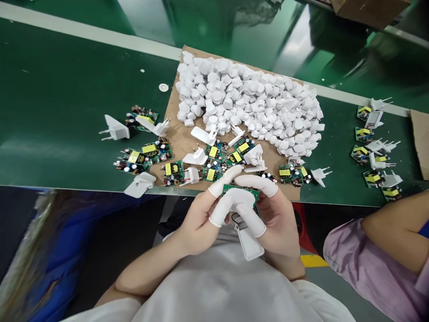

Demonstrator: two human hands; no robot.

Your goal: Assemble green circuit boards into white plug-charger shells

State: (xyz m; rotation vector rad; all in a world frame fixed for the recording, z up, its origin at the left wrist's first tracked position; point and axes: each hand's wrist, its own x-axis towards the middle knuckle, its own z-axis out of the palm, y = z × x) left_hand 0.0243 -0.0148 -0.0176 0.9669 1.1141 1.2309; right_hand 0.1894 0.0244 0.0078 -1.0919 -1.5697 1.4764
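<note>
**Both hands on one little circuit board, bench full of plug parts**

So the left hand (204,219) and right hand (278,219) are both closed around the same green rectangular circuit board (256,194), pinching it between thumbs and index fingers. Those digits wear white stretchy finger covers (259,183). The board is held up at the bench's near edge, in front of the person's light grey top (217,286). Thumbs cover most of it, so I can't tell what's on that face.

A white plastic shell (250,243) hangs tilted below the right thumb, with a thin black wire (235,220) looping near its upper end. Where the wire joins is hidden.

Just past the fingers there's a jumble of green boards with yellow blocks (210,174) mixed with white two-pin plug housings (195,156), partly on a flat brown cardboard sheet (172,112). Behind them on the sheet is a big heap of small white rounded pieces (248,94).

More boards and housings sit left on the glossy green tabletop (67,98), near a small white disc (163,87). Far right: another cluster of boards (372,177), beside a co-worker's bare arm (395,223) and pinkish-purple clothing (355,259).
</note>
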